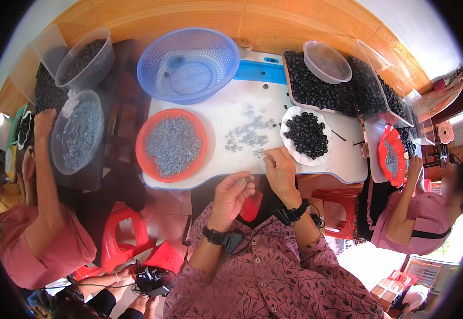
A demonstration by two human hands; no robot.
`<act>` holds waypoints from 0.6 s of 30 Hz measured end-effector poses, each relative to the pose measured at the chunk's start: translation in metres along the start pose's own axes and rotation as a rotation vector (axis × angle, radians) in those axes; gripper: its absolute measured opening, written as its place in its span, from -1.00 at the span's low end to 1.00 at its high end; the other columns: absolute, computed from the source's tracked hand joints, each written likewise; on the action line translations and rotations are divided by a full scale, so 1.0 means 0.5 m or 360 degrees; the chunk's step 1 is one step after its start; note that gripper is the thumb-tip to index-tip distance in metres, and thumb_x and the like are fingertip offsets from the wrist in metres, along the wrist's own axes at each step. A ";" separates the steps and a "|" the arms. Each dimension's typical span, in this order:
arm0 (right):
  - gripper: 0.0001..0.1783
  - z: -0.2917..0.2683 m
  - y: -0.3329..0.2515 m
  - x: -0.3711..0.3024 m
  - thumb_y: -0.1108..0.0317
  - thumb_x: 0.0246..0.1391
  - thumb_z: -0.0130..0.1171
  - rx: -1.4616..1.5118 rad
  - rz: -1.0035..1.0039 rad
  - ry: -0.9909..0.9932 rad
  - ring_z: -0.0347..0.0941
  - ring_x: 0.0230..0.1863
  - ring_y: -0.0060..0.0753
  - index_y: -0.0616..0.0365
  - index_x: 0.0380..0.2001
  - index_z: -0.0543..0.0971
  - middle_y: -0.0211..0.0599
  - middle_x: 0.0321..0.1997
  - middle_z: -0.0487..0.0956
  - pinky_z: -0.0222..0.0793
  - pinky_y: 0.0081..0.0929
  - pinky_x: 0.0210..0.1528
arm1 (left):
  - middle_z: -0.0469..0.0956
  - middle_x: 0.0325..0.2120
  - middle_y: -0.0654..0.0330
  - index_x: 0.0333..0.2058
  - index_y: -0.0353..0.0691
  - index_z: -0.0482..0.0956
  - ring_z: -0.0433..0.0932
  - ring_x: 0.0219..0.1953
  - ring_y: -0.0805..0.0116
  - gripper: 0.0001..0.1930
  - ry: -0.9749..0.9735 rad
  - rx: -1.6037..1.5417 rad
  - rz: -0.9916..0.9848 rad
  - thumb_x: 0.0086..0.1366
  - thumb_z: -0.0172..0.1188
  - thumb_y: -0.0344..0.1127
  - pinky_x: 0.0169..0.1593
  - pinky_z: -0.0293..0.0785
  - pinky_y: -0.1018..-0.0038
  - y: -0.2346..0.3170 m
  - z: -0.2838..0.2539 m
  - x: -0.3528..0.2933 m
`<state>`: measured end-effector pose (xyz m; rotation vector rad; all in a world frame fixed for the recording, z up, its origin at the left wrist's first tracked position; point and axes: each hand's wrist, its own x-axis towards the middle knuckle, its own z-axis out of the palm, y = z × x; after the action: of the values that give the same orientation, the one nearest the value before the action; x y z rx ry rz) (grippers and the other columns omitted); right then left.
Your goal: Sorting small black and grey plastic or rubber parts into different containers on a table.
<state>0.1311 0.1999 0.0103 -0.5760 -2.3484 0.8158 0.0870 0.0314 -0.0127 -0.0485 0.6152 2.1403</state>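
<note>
Near the table's front edge, my left hand point(231, 198) is closed in a pinch, with a small dark piece point(248, 179) showing at its fingertips. To its right, my right hand point(280, 171) reaches down to the white table point(215, 154). Its fingers are drawn together at the near end of a loose scatter of small clear pieces point(250, 133); whatever they grip is too small to make out. A white scalloped plate point(283, 130) of black ring-shaped pieces point(307, 135) lies just beyond that hand. On the left, an orange-red basin point(141, 139) holds many more clear pieces point(172, 144).
A blue perforated basket point(188, 64) stands at the back left. Back right, a tray of black pieces point(311, 82) carries a clear plastic bowl point(327, 62). Other people work on both sides, one by a tub of clear pieces point(77, 133), another by a red dish point(391, 154).
</note>
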 end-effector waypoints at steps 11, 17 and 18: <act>-0.83 -0.001 -0.001 -0.004 0.59 -0.05 0.25 -0.0072 -0.0042 -0.0014 0.52 -0.40 -0.18 0.19 -0.33 0.57 -0.19 -0.36 0.50 0.41 -0.37 -0.40 | 0.56 -0.12 0.04 0.03 -0.40 0.48 0.58 -0.19 0.39 -0.72 -0.0009 -0.0055 -0.0025 0.38 0.05 -0.48 -0.09 0.60 0.51 -0.002 0.000 0.003; -0.88 0.008 -0.014 -0.003 0.49 -0.03 0.29 -0.0188 0.0007 0.0001 0.51 -0.39 -0.13 0.16 -0.37 0.58 -0.20 -0.36 0.49 0.40 -0.30 -0.37 | 0.55 -0.12 0.03 0.02 -0.40 0.49 0.58 -0.19 0.39 -0.73 -0.0007 -0.0066 -0.0020 0.38 0.05 -0.48 -0.08 0.60 0.50 -0.002 0.002 0.001; -0.89 0.011 -0.013 -0.002 0.47 -0.02 0.29 -0.0218 0.0028 -0.0002 0.51 -0.38 -0.11 0.16 -0.38 0.58 -0.20 -0.36 0.48 0.40 -0.29 -0.36 | 0.55 -0.12 0.03 0.01 -0.40 0.49 0.58 -0.19 0.39 -0.74 -0.0011 -0.0069 -0.0019 0.38 0.05 -0.48 -0.08 0.60 0.50 -0.001 0.002 0.001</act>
<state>0.1271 0.1926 0.0107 -0.6535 -2.4167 0.6667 0.0873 0.0327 -0.0120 -0.0686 0.5633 2.1415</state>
